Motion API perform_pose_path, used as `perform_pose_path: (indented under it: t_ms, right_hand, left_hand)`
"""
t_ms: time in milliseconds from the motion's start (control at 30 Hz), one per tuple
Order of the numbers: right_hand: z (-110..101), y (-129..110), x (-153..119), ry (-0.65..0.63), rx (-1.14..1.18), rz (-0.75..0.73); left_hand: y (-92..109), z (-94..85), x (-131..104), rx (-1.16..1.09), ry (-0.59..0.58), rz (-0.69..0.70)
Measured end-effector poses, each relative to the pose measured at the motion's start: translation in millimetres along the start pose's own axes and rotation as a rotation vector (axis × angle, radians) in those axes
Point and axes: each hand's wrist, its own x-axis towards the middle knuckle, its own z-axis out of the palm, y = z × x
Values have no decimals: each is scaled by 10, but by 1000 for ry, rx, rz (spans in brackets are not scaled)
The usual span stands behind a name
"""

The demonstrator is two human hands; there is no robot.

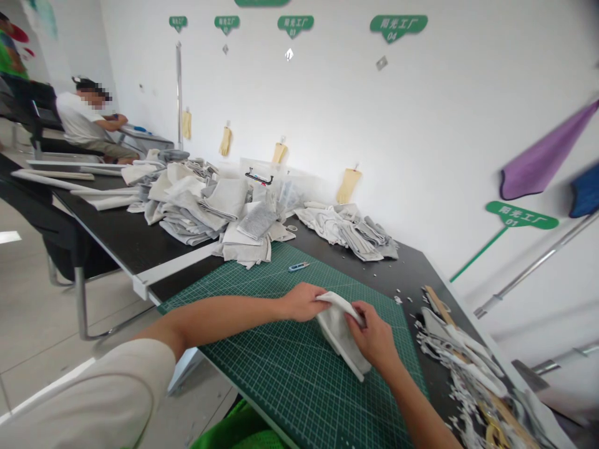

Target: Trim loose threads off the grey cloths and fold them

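Between my two hands a pale grey-white piece of cloth [344, 340] is held by its upper edge, its lower part hanging down to the green cutting mat [262, 355]. My left hand [304, 302] pinches the edge's left end between thumb and fingers. At the right end, my right hand [373, 333] is closed around the same edge. Beyond the hands, small blue thread snips [298, 266] lie on the mat.
A big heap of grey and white cloths [201, 199] fills the table's far left. A smaller cloth pile [349, 231] lies beside a clear plastic box [299, 187]. Scraps [463, 349] and gold-handled scissors [496, 433] lie right. Another person [82, 118] sits far left.
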Motion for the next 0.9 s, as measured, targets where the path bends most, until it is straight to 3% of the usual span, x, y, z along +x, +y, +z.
perform_pose_path:
  t_ms: [167, 367, 467, 667, 800, 900]
  right_hand:
    - [-51, -31, 9, -206, -17, -21]
    - [-171, 17, 38, -236, 119, 66]
    - [-231, 104, 34, -164, 318, 136]
    - [-258, 154, 20, 6, 1066, 296]
    - [-236, 76, 99, 274, 1219, 398]
    - [-231, 18, 160, 404, 1263, 444]
  left_hand:
    - [144, -177, 37, 28, 94, 92]
    - [226, -394, 84, 107, 166, 89]
    - [233, -464, 94, 119, 211, 46]
    - [140, -458, 149, -98, 246, -96]
    - [86, -409, 177, -304, 266, -143]
    - [87, -376, 164, -491, 239, -138]
